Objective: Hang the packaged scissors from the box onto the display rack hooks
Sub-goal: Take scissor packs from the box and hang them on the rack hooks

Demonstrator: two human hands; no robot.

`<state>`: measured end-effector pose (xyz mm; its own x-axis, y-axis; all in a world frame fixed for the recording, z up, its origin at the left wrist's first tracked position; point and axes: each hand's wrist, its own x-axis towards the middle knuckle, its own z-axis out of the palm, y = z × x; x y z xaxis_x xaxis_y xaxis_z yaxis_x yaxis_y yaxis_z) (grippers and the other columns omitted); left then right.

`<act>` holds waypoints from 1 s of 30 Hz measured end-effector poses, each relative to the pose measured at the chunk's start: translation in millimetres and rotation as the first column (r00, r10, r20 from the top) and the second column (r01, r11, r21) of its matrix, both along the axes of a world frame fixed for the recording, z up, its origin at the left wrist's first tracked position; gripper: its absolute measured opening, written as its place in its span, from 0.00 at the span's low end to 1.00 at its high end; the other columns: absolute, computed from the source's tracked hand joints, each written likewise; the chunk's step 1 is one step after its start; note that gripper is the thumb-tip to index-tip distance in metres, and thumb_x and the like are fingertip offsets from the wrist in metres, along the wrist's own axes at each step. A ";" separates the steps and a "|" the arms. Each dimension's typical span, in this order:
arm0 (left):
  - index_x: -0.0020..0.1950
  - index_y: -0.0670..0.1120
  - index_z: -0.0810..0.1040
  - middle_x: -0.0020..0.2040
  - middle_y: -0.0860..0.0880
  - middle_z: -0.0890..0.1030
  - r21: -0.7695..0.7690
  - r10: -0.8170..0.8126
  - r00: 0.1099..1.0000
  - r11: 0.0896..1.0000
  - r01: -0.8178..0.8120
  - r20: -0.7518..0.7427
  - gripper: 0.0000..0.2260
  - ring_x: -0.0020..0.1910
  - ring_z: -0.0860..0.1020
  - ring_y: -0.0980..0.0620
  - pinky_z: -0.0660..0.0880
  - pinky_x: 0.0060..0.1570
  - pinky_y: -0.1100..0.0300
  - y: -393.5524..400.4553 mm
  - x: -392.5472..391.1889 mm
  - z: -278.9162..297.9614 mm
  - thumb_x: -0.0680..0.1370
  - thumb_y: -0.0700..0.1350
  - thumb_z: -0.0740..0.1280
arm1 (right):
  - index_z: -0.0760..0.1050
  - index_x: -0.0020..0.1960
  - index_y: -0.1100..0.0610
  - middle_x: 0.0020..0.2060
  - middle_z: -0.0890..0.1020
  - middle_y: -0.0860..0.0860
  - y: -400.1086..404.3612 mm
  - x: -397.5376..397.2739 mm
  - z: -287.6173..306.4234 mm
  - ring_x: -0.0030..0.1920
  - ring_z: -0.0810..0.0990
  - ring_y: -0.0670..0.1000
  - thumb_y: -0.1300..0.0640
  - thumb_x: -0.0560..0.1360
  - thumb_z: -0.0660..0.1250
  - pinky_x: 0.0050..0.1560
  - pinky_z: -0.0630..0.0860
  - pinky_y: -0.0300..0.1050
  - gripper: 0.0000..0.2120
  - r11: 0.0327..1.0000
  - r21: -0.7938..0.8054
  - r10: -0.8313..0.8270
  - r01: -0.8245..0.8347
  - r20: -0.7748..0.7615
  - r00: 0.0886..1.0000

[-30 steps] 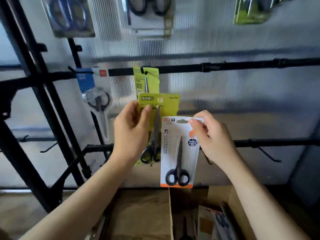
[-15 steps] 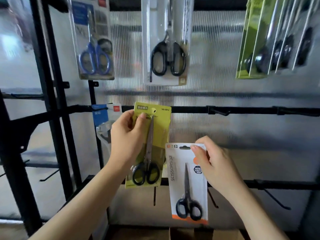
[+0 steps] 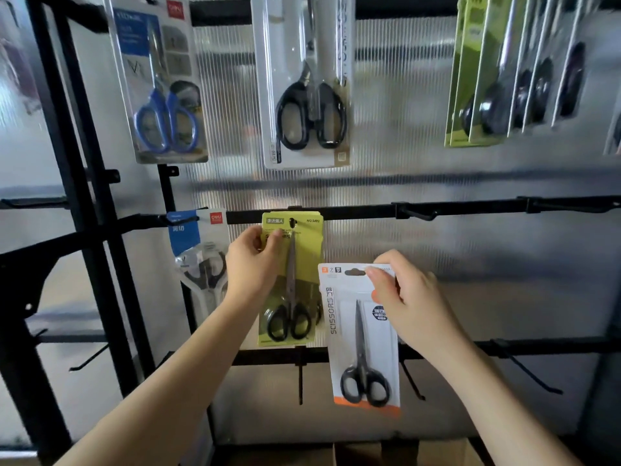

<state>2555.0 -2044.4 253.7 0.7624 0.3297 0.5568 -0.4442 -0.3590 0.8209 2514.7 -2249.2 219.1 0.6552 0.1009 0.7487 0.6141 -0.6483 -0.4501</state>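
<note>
- Yellow-green card pack of black-handled scissors [image 3: 291,284] sits just under the middle rail [image 3: 470,210] of the display rack, its hang hole at the rail's hook.
- Left hand [image 3: 253,264] pinches this pack near its top left, thumb on the front face, fingers curled behind the edge.
- Right hand [image 3: 408,297] pinches a white pack of scissors with an orange bottom strip [image 3: 364,338] at its top right corner, thumb on the front beside the hang slot.
- That white pack hangs below the middle rail and to the right of the yellow-green pack, overlapping its lower right edge; it is on no hook.
- Just left of the yellow-green pack, a blue-and-white pack [image 3: 198,250] hangs from the same rail.
- Above the middle rail hang a blue-handled scissors pack [image 3: 161,85], a large black-handled pack [image 3: 307,82], and a row of green-carded packs [image 3: 504,72] to the right.
- Bare black hooks [image 3: 416,215] stick out of the middle rail to the right of the yellow-green pack.
- Below the white pack, at the bottom edge of the view, the brown rim of a cardboard box [image 3: 400,454] shows.
</note>
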 end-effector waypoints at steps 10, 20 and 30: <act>0.55 0.47 0.76 0.46 0.51 0.80 0.088 0.057 0.996 0.995 -0.051 -0.066 0.09 0.47 0.78 0.50 0.74 0.45 0.57 -0.4 6.0 3.6 0.78 0.50 0.65 | 0.69 0.44 0.55 0.30 0.78 0.53 -16.7 0.6 10.6 0.36 0.82 0.51 0.52 0.80 0.57 0.33 0.74 0.49 0.09 0.999 0.010 -0.031 0.031 -0.026 0.999; 0.70 0.44 0.64 0.63 0.51 0.69 -0.018 0.228 0.959 0.974 -0.228 0.168 0.23 0.66 0.66 0.52 0.64 0.67 0.53 -48.8 -42.1 -35.3 0.77 0.44 0.66 | 0.70 0.45 0.56 0.30 0.77 0.48 -26.9 -0.4 2.1 0.37 0.82 0.53 0.54 0.80 0.59 0.36 0.73 0.47 0.07 0.997 0.047 -0.053 0.053 -0.003 0.999; 0.62 0.43 0.71 0.55 0.53 0.73 0.229 0.007 0.975 0.972 -0.059 0.222 0.15 0.56 0.72 0.54 0.68 0.57 0.60 -103.8 -51.1 -60.5 0.76 0.40 0.66 | 0.68 0.48 0.54 0.33 0.76 0.52 -62.0 2.7 34.8 0.37 0.79 0.55 0.56 0.81 0.57 0.32 0.68 0.37 0.04 0.982 0.171 -0.096 0.084 0.066 0.993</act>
